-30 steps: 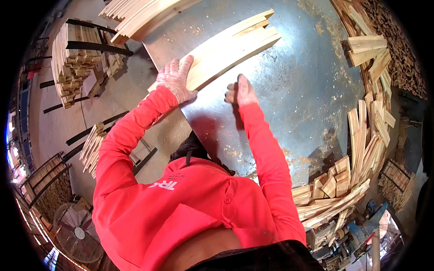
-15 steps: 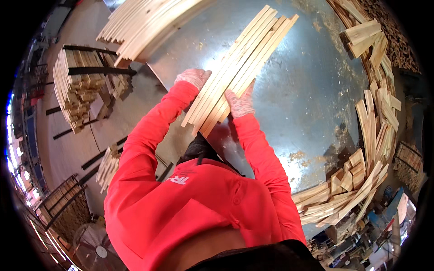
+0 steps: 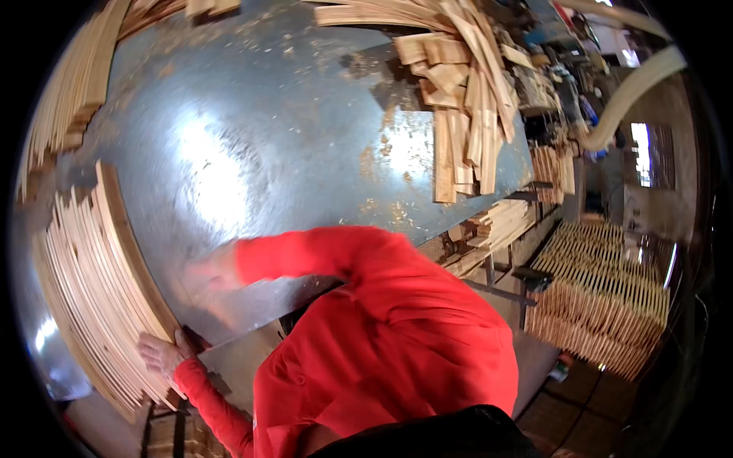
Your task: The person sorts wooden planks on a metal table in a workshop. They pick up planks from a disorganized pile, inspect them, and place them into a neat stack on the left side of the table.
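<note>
A row of long pale wooden strips [image 3: 95, 282] stands side by side at the left. My left hand [image 3: 162, 356] lies over the near end of the row, fingers stretched across the strips and thumb apart. To its right, my right hand [image 3: 217, 271] hovers or rests over the grey metal tabletop [image 3: 305, 145]; motion smears its fingers, and nothing shows in it. Closest to that hand is the wide face of the row's outermost strip [image 3: 126, 237].
Another row of strips [image 3: 76, 84] stands at the far left. Loose offcuts [image 3: 447, 72] and thin strips heap along the table's far right. Sawdust [image 3: 393, 214] speckles the top. Stacked wood [image 3: 603, 290] stands on a rack beyond the right edge, below a pale hose [image 3: 634, 91].
The view has swung round. The bundle of strips is out of both hands. My left hand now lies on the row at the left, and my right hand is apart from the wood.
</note>
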A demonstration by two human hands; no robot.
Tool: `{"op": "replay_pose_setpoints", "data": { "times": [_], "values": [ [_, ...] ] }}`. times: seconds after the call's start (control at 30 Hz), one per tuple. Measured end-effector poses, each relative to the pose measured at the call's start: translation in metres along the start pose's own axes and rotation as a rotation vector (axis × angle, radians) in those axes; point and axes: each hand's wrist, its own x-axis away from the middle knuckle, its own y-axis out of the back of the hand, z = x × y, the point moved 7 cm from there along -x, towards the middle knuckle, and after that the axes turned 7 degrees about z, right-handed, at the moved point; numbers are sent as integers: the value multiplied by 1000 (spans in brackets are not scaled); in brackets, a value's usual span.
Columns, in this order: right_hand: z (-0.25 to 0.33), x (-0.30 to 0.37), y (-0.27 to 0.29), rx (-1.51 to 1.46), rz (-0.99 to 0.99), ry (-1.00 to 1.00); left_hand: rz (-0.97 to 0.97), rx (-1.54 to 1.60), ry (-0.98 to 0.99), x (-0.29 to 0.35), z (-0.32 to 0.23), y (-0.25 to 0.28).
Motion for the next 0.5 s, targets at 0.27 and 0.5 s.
{"op": "replay_pose_setpoints", "data": {
  "times": [0.27,0.5],
  "values": [
    [-161,514,278,673,-1113,-1017,2,962,-514,68,-191,103],
    [-299,782,349,515,-833,-1597,633,1081,-1329,307,-552,227]
  ]
}}
